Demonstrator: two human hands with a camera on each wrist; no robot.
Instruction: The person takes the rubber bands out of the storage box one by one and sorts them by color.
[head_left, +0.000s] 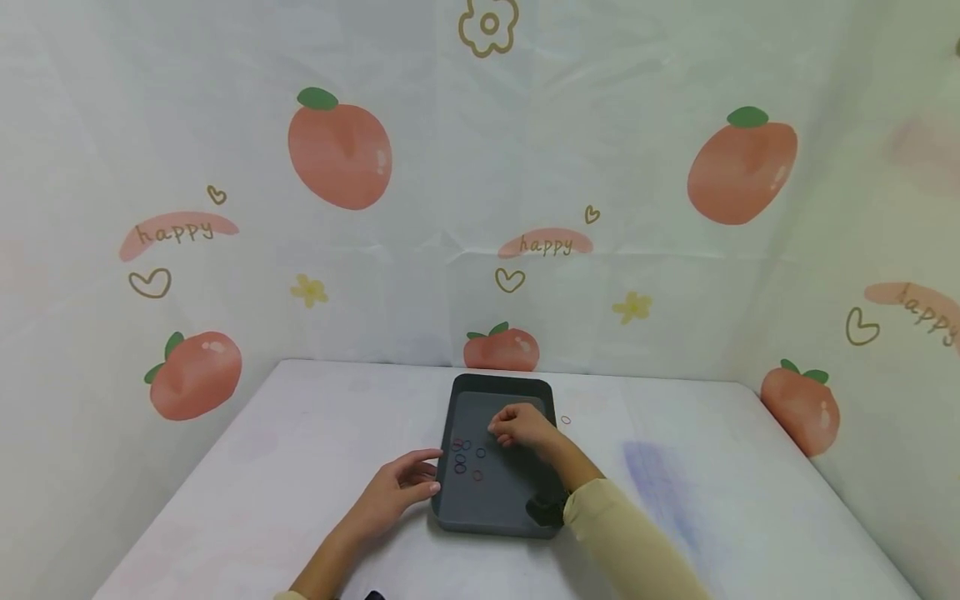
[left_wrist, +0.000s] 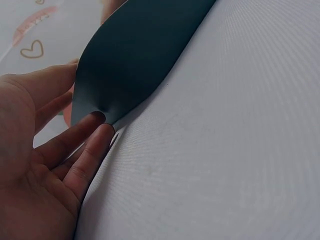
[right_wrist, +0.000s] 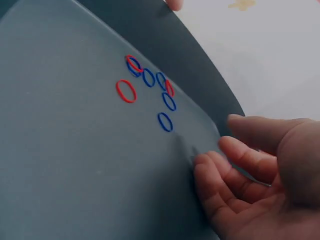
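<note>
A dark grey tray (head_left: 491, 508) lies on the table. Along its left side are several thin blue and red loops (right_wrist: 126, 91) that look like small rubber bands, some overlapping. My left hand (head_left: 397, 490) is at the tray's left edge, fingertips touching its outer wall (left_wrist: 135, 55) in the left wrist view. My right hand (head_left: 527, 429) hovers over the far part of the tray, right of the loops. In the right wrist view its fingers (right_wrist: 212, 185) are loosely bent, the thumb stands apart from them, and nothing shows between them.
One pale loop (head_left: 566, 420) lies on the white table (head_left: 330, 425), just right of the tray. A fruit-printed cloth (head_left: 420, 200) hangs behind and at both sides. A dark wrist device (head_left: 546, 510) sits under my right sleeve, over the tray's near right corner.
</note>
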